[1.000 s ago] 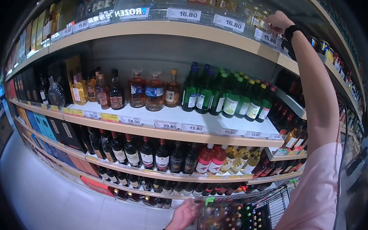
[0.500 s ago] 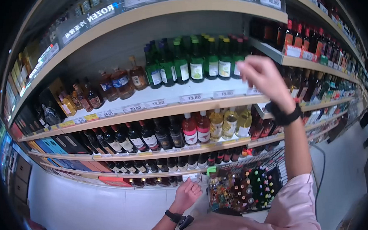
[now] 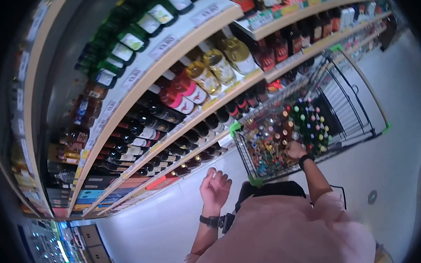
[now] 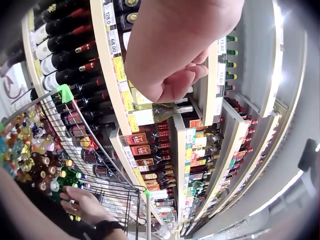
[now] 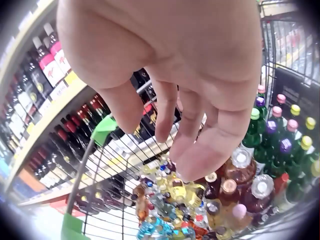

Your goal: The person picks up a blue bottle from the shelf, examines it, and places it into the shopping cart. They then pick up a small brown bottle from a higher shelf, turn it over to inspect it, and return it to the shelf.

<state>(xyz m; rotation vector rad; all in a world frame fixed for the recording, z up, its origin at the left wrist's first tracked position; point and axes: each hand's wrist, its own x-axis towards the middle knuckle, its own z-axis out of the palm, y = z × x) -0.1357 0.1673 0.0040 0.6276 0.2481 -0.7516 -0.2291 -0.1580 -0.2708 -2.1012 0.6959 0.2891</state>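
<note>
My right hand (image 3: 296, 150) is over the bottles inside a wire shopping cart (image 3: 234, 129). Up close in the right wrist view, the fingers of that hand (image 5: 175, 80) hang loosely bent with nothing visible between them. Below them lie many small bottles (image 5: 175, 192) in mixed colours, beside larger brown bottles (image 5: 231, 192) and upright green bottles (image 5: 275, 137) with coloured caps. My left hand (image 3: 215, 188) is held in the air between the shelves and my body, fingers loosely curled and empty; it also fills the top of the left wrist view (image 4: 182, 45).
Long shelves of bottles (image 3: 171, 100) with price tags run along the left and across the top. Green bottles (image 3: 132, 40) stand on an upper shelf, wine bottles below. The cart's handle (image 3: 368, 94) is at the right, over pale floor (image 3: 388, 155).
My right hand has come down from the top shelf to the cart. The view has tilted downward and turned, bringing the whole cart into sight. The left hand stays raised, loosely curled.
</note>
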